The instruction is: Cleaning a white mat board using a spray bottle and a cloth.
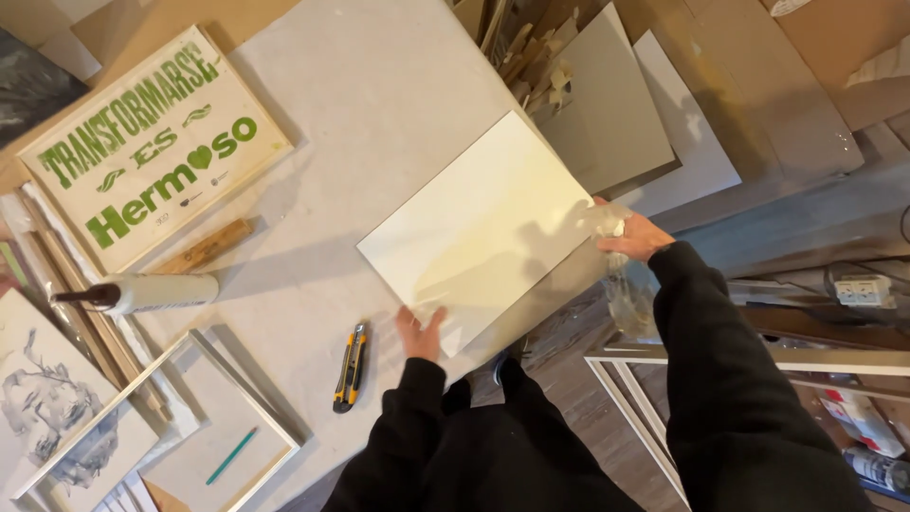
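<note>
Your left hand [420, 334] has its grip closed on the near corner of the white sheet [479, 228], thumb on top and fingers under the edge. Your right hand [633, 235] clamps the sheet's right-hand corner along with a bit of crumpled clear film [611, 224]. The sheet lies flat and turned at an angle, resting on the pale tabletop [379, 85] with its right part reaching past the tabletop's edge, over the floor.

Handling it well looks like a matter of keeping both corners level, so the panel does not bow or twist between your hands. Hold it by the edges only; the face is glossy and would likely show marks. Mind the overhang: if you ease off on the right, that side could tip down.

A yellow and black utility knife [351, 367] lies just left of your left hand, near but apart from the sheet. Farther left lie a white tube with a dark nozzle [142, 293], a wooden block [205, 247], a sign with green lettering [152, 152], and an empty white frame [199, 417] with a teal pencil [232, 456] inside it.
</note>
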